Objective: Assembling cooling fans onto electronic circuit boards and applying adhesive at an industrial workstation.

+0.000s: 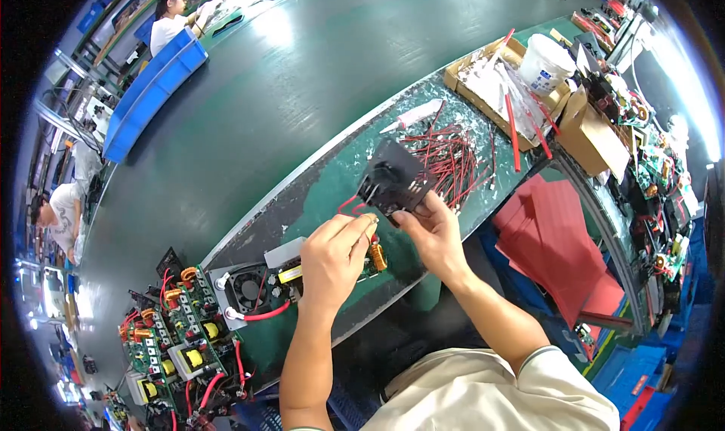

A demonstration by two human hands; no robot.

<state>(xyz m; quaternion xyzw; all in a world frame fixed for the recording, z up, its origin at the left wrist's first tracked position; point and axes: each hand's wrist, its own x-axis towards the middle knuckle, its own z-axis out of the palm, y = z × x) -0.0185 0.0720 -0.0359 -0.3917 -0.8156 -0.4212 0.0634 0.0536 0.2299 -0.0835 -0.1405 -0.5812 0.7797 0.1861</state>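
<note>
My right hand (434,231) grips a black panel (399,173) by its lower right edge and holds it tilted above the bench. Beside it, my left hand (334,256) is closed in a pinch, with a thin red wire (349,203) looping out at its fingers. What sits right at the fingertips is too small to make out. Below both hands lies a circuit board with a copper coil (378,256), partly covered by the left hand. To its left is a metal housing with a black fan (251,287) and a thick red cable (269,312).
Beyond the panel lie a heap of red and black wires (451,163) and a white tube (420,114). A cardboard tray (483,108) and white bucket (545,62) stand far right. Several circuit boards (174,333) crowd the left; red sheets (545,242) lie right. Two people work across the room.
</note>
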